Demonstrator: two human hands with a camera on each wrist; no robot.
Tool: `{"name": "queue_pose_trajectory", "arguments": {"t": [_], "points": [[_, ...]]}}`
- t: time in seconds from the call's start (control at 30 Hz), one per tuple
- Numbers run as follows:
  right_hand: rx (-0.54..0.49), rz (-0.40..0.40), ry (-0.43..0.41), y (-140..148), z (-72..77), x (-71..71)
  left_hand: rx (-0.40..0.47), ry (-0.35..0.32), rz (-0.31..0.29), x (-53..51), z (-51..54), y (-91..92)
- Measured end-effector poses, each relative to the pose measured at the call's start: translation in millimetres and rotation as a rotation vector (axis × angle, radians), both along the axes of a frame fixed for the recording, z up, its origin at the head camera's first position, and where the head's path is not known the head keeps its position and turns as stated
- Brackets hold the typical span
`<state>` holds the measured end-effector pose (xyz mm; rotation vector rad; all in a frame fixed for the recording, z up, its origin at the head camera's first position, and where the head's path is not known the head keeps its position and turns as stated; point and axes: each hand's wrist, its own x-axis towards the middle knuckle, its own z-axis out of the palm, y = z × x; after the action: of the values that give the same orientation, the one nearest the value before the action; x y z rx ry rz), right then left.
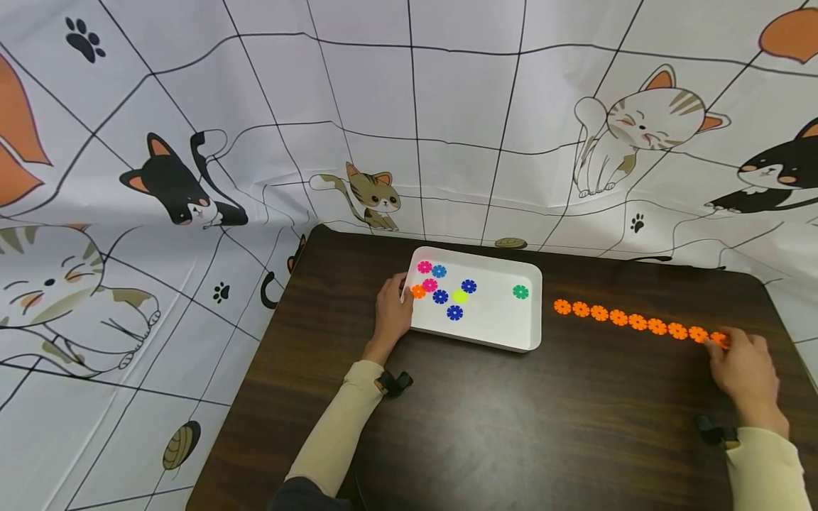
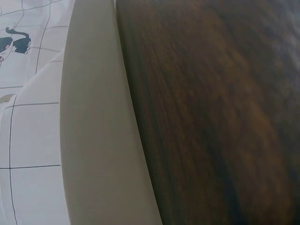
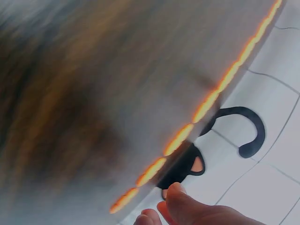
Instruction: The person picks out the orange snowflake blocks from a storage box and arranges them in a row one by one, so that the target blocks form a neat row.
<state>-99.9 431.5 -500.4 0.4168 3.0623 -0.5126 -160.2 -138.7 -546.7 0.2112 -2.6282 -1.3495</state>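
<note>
In the head view, my left hand (image 1: 391,312) grips the left edge of a shallow white tray (image 1: 492,333), thumb at the rim. Inside the tray lie loose notched plastic discs: pink, blue, yellow, one orange disc (image 1: 418,292) and a green disc (image 1: 520,292) off to the right. A straight row of orange notched discs (image 1: 618,317) stretches rightward from beside the tray. At its right end, my right hand (image 1: 748,365) pinches the last orange disc (image 1: 720,339), partly covered by the fingers. The right wrist view shows my fingertips (image 3: 176,190) near the glowing edge-on row (image 3: 178,139).
Everything lies on a dark wood-grain table (image 1: 473,426). A white cloth with cat drawings (image 1: 460,106) hangs behind it and on the left. Dark bands with cameras sit on both wrists. A pale sleeve (image 2: 103,117) and bare tabletop fill the left wrist view.
</note>
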Motion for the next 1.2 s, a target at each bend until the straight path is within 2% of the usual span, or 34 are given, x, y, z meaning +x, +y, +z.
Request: {"name": "queue_pose_trajectory", "arguments": {"t": [0.33,0.57,0.73,1.2], "points": [[-0.007,0.116,0.042,-35,10.2,-7.5,0.013,0.010,-0.001,0.7,0.9,-0.2],[-0.020,0.212,0.108,-71,16.6,-18.3,0.012,-0.001,-0.002,-1.0,1.5,0.1],[-0.039,0.266,0.124,-97,22.0,-27.0,0.018,-0.003,-0.006,-0.5,2.5,0.3],[-0.082,0.457,0.199,-202,40.5,-44.8,0.002,-0.006,0.001,0.0,-1.2,0.7]]}}
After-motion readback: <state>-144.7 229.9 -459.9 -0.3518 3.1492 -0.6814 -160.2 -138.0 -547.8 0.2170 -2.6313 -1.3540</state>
